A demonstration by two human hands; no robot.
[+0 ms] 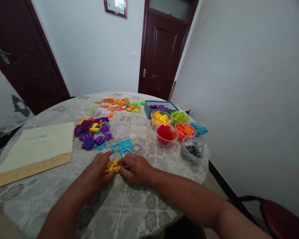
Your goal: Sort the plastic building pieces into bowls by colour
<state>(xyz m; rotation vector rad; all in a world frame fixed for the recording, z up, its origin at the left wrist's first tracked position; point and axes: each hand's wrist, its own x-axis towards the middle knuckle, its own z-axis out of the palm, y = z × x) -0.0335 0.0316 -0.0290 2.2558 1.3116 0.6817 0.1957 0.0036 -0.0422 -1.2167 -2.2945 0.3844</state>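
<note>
Between my two hands, low over the tabletop, is a yellow toothed plastic building piece (112,166). My left hand (101,167) grips its left side, with the thumb and fingers closed around the edge. On the opposite side my right hand (136,167) pinches the piece, its fingertips covering part of it. Just beyond the hands lie joined light-blue frame-shaped pieces (126,145) and a grey toothed frame piece (136,147). A small white grid piece (133,136) lies farther back.
A pile of purple, yellow and blue pieces (88,143) lies left of centre, beside a cardboard-backed sheet (47,142). Orange pieces (118,108) spread at the back. Tubs stand at right: yellow (160,117), red (165,132), orange (184,130), grey (194,148), near a green box (148,111).
</note>
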